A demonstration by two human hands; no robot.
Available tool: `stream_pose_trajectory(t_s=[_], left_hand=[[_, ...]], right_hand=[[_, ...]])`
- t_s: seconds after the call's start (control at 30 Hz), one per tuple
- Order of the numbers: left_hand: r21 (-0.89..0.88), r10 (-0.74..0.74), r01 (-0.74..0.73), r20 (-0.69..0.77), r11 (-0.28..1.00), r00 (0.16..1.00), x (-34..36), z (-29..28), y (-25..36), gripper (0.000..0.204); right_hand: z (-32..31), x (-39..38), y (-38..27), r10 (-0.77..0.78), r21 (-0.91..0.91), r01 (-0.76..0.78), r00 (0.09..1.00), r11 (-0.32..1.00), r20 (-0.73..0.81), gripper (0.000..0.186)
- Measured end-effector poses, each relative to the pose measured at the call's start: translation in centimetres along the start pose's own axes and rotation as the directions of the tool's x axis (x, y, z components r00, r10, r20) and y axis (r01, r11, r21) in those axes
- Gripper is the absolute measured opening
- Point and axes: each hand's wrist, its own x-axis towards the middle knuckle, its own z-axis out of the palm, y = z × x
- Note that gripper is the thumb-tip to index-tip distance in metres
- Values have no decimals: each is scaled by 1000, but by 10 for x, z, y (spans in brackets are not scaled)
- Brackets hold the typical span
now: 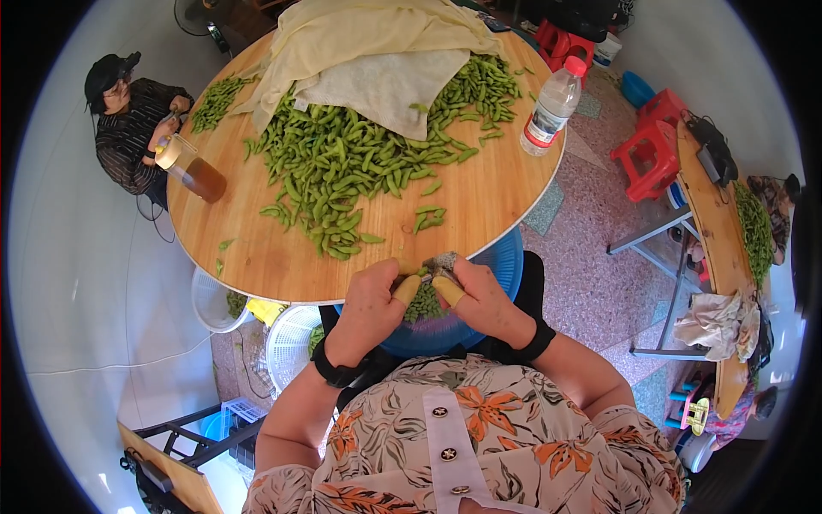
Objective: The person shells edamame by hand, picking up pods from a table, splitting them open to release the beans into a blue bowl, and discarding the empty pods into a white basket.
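Observation:
My left hand (374, 306) and my right hand (486, 301) meet at the near edge of the round wooden table, above a blue basin (507, 265). Yellow covers wrap both thumbs, and a grey wrap shows at my right fingers. Pinched between the hands is a green soybean pod (423, 271), mostly hidden by the fingers. Shelled green beans (424, 304) lie in the basin below. A large heap of soybean pods (338, 163) spreads over the table in front of me, with a few loose pods (428, 218) closest to my hands.
Pale cloths (368, 38) cover the heap's far part. A bottle (552, 107) stands on the right of the round table (248, 261), a jug of brown liquid (190, 169) on the left. White baskets (291, 343) sit below left. A co-worker (137, 124) sits far left; red stools (651, 158) stand right.

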Motion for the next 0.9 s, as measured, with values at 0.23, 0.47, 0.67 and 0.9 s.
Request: stream_pose_trajectory(t_s=[0.23, 0.47, 0.67, 0.9], left_hand=[[110, 94, -103, 86, 989, 992, -3, -9, -4, 14], [168, 80, -95, 95, 981, 992, -7, -9, 0, 15], [148, 280, -302, 150, 942, 948, -11, -7, -3, 13], [209, 413, -422, 89, 882, 906, -14, 3, -17, 16]], right_hand=[[-15, 1, -15, -79, -131, 101, 983, 986, 163, 22], [-12, -2, -8, -182, -263, 217, 972, 940, 151, 15], [-21, 11, -2, 42, -73, -23, 961, 997, 274, 13], [-26, 15, 13, 306, 394, -649, 699, 651, 646, 16]])
